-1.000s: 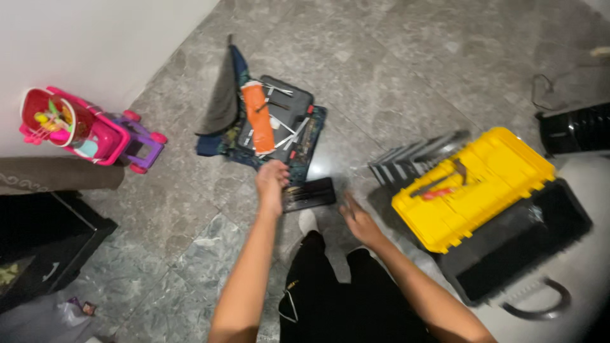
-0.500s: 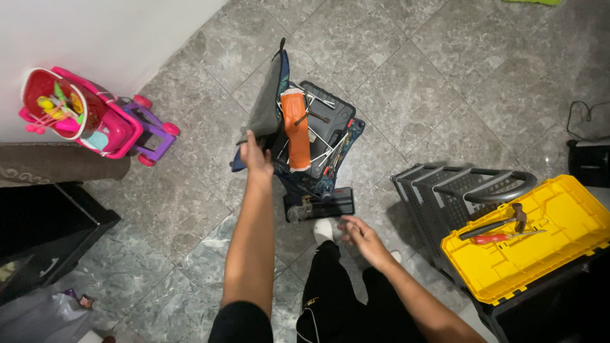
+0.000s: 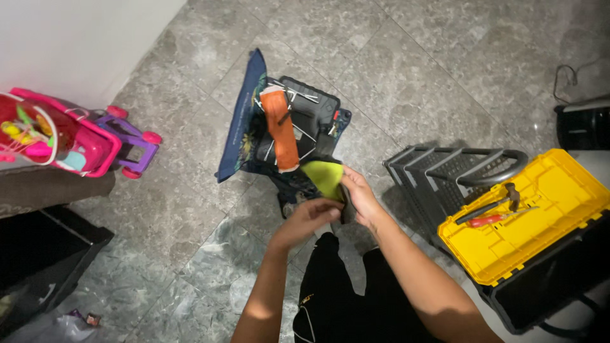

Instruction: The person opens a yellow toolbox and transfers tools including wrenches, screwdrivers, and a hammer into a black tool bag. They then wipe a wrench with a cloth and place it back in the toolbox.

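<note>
- Head view: the left hand (image 3: pixel 304 219) and the right hand (image 3: pixel 359 195) meet just above the person's knees, both closed on a yellow-green cloth (image 3: pixel 324 177).
- The left hand's fingers curl around the cloth's lower edge; the right hand pinches its right side, and a dark flat thing shows between that palm and the cloth, too hidden to tell what it is.
- The cloth stands up from the grip as a folded, pointed flap, with its tip toward the tool bag.
- Just beyond the grip lies an open dark tool bag (image 3: pixel 305 121) with a blue flap (image 3: pixel 244 121) folded out to the left of the hands.
- On the bag, an orange strip (image 3: pixel 283 130) runs lengthwise toward the grip, its near end just beside the cloth; thin metal tools lie around it.
- To the right of the grip stands a grey plastic rack (image 3: pixel 445 174) with slanted dividers, near the right forearm.
- Farther right sits a toolbox with a yellow lid (image 3: pixel 534 228) over a black base; a hammer (image 3: pixel 502 197) and a red-handled tool (image 3: pixel 486 221) rest on the lid.
- Well away to the left of the grip, against the white wall, is a pink and purple toy cart (image 3: pixel 95 143).
- The floor is grey marbled tile (image 3: pixel 419 70).
</note>
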